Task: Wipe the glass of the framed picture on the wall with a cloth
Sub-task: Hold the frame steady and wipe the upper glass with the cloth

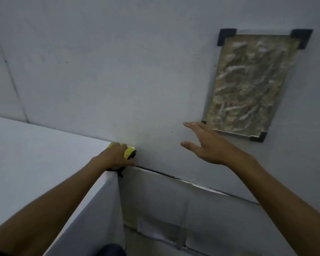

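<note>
The framed picture (248, 84) is hanging on the grey wall (118, 71) at upper right, black brackets at its corners. The right hand (209, 145) is hovering just beside its lower left corner, fingers spread and holding nothing. The left hand (115, 157) is gripping a yellow cloth (129, 152) at the far corner of a white counter (35, 154) against the wall, well apart from the picture.
</note>
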{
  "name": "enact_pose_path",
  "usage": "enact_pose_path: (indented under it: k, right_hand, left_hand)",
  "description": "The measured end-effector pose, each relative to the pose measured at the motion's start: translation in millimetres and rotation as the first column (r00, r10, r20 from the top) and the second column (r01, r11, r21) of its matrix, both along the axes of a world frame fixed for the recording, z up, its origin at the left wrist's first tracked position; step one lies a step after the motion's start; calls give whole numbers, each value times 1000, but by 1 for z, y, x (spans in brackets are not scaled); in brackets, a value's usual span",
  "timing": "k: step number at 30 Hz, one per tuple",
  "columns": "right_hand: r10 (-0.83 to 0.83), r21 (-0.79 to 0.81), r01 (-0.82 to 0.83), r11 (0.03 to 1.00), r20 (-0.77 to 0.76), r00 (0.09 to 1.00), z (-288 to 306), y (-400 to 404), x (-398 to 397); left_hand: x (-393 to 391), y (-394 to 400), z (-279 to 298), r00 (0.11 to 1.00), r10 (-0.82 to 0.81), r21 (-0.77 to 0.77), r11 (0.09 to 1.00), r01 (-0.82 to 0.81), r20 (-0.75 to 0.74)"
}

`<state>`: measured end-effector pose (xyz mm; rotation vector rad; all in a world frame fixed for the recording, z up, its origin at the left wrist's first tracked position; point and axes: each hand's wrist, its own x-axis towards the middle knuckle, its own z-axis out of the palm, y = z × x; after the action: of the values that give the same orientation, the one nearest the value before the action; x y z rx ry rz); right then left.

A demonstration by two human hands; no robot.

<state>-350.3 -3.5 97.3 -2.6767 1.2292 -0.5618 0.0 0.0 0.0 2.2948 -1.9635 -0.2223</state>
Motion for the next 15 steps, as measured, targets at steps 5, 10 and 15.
enact_pose_path:
  k: [5, 10, 15]
  right_hand:
    - [24, 54, -24, 998, -7, 1000, -23, -10, 22]
    - [50, 118, -49, 992, -8, 999, -46, -16, 33]
    - [30, 174, -39, 984, 51, 998, -67, -20, 32]
  left_hand:
    - [14, 20, -36, 993, 64, -132, 990, -50, 98]
    - [18, 21, -40, 995, 100, -355, 931, -87, 19]
    - [18, 13, -33, 993, 100, -351, 934, -70, 69]
